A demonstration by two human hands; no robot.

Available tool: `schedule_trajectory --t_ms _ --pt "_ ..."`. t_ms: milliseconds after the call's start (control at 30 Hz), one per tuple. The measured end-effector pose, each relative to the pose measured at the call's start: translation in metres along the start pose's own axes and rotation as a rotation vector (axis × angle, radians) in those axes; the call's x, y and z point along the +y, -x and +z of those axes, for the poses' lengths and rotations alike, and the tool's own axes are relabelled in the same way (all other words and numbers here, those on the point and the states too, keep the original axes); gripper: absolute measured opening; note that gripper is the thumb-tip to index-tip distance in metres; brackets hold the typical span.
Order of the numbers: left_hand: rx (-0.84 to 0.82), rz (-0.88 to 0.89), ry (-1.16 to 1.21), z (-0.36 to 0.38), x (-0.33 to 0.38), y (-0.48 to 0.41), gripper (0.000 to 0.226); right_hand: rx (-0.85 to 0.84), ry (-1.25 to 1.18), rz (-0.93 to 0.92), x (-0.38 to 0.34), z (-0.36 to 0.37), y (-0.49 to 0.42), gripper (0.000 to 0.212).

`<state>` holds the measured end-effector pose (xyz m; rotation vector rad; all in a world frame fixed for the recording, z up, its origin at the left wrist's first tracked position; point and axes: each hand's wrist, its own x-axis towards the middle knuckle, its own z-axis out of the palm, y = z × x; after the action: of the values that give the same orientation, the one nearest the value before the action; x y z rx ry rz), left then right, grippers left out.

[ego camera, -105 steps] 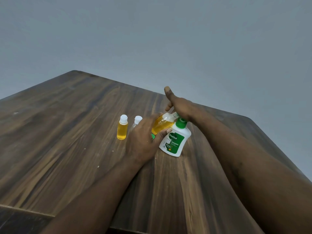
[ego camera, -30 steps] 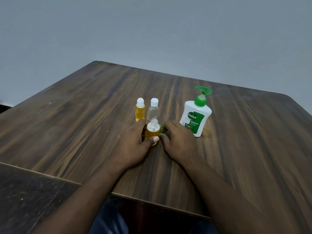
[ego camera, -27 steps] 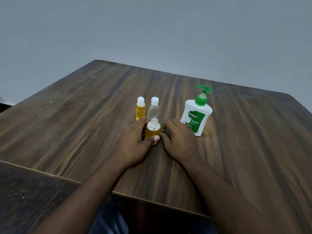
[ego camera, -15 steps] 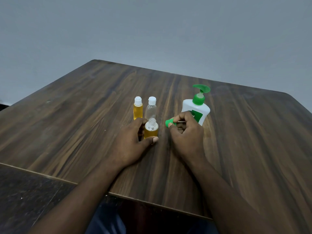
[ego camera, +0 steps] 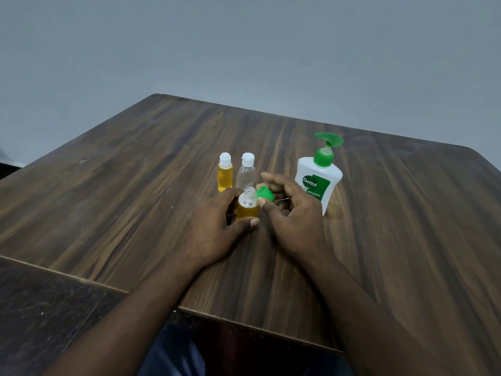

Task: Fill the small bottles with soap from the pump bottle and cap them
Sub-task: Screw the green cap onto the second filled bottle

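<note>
The white pump bottle (ego camera: 318, 183) stood on the brown wooden table (ego camera: 135, 191). Its green label said "Dettol" in white letters, and "ORIGINAL" under that. The smaller words lower down were too tiny to read.

The left hand (ego camera: 214, 232) was curled round an open little bottle (ego camera: 247, 208) with yellow soap inside. The thumb was in front and the fingers were behind. The bottle stood on the table, near the pump bottle.

The right hand (ego camera: 295, 218) pinched a green cap (ego camera: 265, 193) between its thumb and a fingertip. The cap was just beside the bottle's open top, not on it. The other fingers were loosely bent.

Just behind the hands stood two more little bottles, side by side. The yellow bottle (ego camera: 225, 175) and the see-through bottle (ego camera: 246, 175) both had white caps. I could see no writing on them.

The near edge of the table ran under both forearms. The far edge met a plain grey wall (ego camera: 244, 50). A lot of tabletop lay between the bottles and the left edge. More lay to the right of the pump bottle. Past the near edge, at the lower left, was a dark floor (ego camera: 40, 308).
</note>
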<state>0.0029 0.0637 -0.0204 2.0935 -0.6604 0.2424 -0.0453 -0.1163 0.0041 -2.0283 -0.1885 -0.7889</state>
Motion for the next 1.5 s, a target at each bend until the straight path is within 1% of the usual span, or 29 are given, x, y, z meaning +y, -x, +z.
schedule_trajectory --t_ms 67,133,233,333,400,567,733,900,967,1100,1267,1400,1467,1500 --pt "-0.01 0.008 -0.005 0.0 -0.001 0.0 0.051 0.011 -0.075 0.046 -0.001 -0.002 -0.001 0.038" --pt "-0.021 0.026 -0.017 0.0 -0.002 0.0 0.054 0.013 -0.117 0.066 -0.001 -0.003 -0.003 0.03" --pt "-0.058 0.053 -0.019 0.001 -0.002 0.0 0.056 0.005 -0.186 0.057 0.0 -0.005 -0.003 0.026" --pt "-0.113 0.073 -0.003 0.003 -0.003 -0.001 0.056 -0.04 -0.168 0.0 -0.001 -0.004 -0.003 0.031" --pt "-0.117 0.084 -0.009 0.004 -0.004 -0.001 0.056 -0.051 -0.158 -0.016 -0.002 -0.001 -0.002 0.035" --pt "-0.099 0.096 -0.034 0.004 -0.003 0.0 0.056 -0.023 -0.115 -0.007 0.003 0.003 -0.001 0.025" --pt "-0.082 0.093 -0.071 0.006 -0.004 -0.001 0.052 0.051 -0.123 0.0 -0.004 0.006 0.001 0.029" --pt "-0.068 0.09 -0.075 0.007 -0.006 -0.001 0.054 0.02 -0.12 -0.025 -0.005 0.002 0.002 0.019" --pt "-0.073 0.093 -0.065 0.007 -0.005 -0.002 0.056 0.038 -0.109 -0.019 -0.004 0.002 0.002 0.018" --pt "-0.056 0.101 -0.089 0.007 -0.003 0.0 0.057 0.129 -0.051 -0.069 -0.004 0.005 0.003 0.02" --pt "-0.058 0.098 -0.102 0.008 -0.003 0.0 0.055 0.114 -0.019 -0.1 -0.003 0.005 0.002 0.023" --pt "-0.067 0.094 -0.098 0.009 -0.003 0.0 0.056 0.054 -0.07 -0.099 -0.005 0.0 0.004 0.017" --pt "-0.068 0.089 -0.082 0.009 -0.004 -0.001 0.056 0.083 -0.081 -0.105 -0.008 -0.002 0.006 0.011" --pt "-0.066 0.088 -0.072 0.009 -0.005 0.0 0.056 0.128 -0.079 -0.106 -0.008 -0.003 0.006 0.009"
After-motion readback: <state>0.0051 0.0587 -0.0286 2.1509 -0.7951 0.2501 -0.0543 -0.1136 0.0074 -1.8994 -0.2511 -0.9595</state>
